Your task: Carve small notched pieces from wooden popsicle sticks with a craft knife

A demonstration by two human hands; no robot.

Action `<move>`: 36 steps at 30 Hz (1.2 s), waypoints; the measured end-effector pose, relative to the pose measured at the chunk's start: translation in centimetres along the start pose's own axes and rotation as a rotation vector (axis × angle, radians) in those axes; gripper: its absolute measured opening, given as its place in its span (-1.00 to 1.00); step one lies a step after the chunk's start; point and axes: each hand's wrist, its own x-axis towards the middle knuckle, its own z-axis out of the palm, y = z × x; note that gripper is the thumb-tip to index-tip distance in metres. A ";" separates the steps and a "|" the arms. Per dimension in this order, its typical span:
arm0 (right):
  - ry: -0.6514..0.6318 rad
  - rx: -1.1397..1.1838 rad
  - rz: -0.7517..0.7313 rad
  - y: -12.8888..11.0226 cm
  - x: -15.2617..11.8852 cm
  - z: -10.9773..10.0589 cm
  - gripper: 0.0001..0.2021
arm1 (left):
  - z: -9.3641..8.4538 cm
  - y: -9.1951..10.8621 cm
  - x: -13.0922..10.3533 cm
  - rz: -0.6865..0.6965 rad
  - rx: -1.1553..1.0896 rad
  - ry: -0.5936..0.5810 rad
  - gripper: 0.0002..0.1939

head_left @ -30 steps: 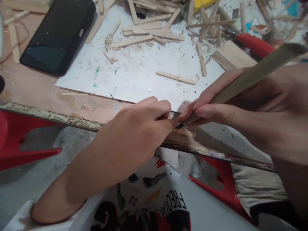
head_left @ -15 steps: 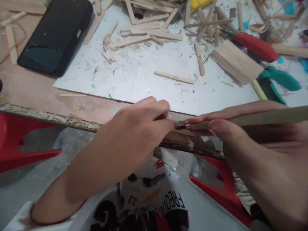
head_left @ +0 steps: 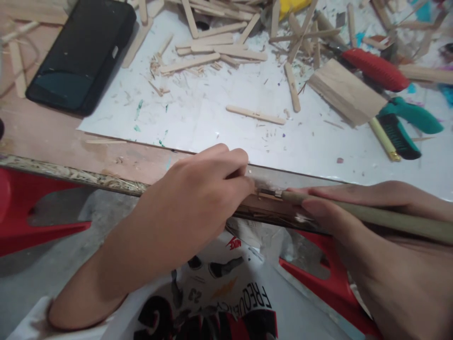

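My right hand (head_left: 357, 226) is closed around the long wooden handle of a carving tool (head_left: 382, 218). Its thin dark metal tip points left and reaches my left hand's fingertips. My left hand (head_left: 201, 189) is closed at the table's front edge, knuckles up, pressed down there. What its fingers hold is hidden beneath them; a sliver of pale wood shows beside the tool tip. A single craft stick (head_left: 255, 114) lies on the white sheet (head_left: 198, 113) beyond both hands.
A black phone (head_left: 81, 56) lies at the left. Many craft sticks (head_left: 222, 49) and shavings lie at the back. On the right are a wooden block (head_left: 347, 92), a red-handled tool (head_left: 375, 68) and green-handled pliers (head_left: 410, 115). Red plastic seating (head_left: 38, 208) stands below the table edge.
My right hand and the rear of the carving tool's handle have moved down, so the handle now slopes down to the right. More of the green-handled pliers shows. My left hand has hardly moved.
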 end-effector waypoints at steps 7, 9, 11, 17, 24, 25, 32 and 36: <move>0.011 0.115 -0.039 0.7 -0.6 0.5 -0.85 | -0.1 0.0 0.0 -0.007 -0.006 -0.003 -0.66; 0.028 0.150 -0.064 1.3 -0.5 0.6 -0.78 | 0.0 0.0 0.0 -0.014 -0.010 -0.001 -0.66; 0.060 0.187 -0.097 2.1 -0.2 0.6 -0.71 | 0.0 0.2 0.0 -0.024 0.000 0.001 -0.67; 0.090 0.206 -0.104 3.1 0.5 0.5 -0.69 | 0.1 0.3 -0.1 -0.030 -0.006 0.005 -0.68; 0.052 0.090 -0.004 0.9 -0.1 0.6 -0.86 | 0.1 -0.1 -0.3 -0.020 -0.054 0.002 -0.72; 0.059 0.068 -0.011 0.8 -0.3 0.5 -0.87 | 0.1 -0.1 -0.3 -0.028 -0.058 -0.003 -0.71; 0.088 0.048 -0.025 0.8 -0.8 1.0 -0.86 | 0.1 0.1 -0.2 -0.035 -0.010 0.010 -0.65; 0.086 0.207 0.038 0.4 -0.5 1.2 -0.85 | 0.0 0.1 -0.2 -0.036 -0.008 -0.017 -0.69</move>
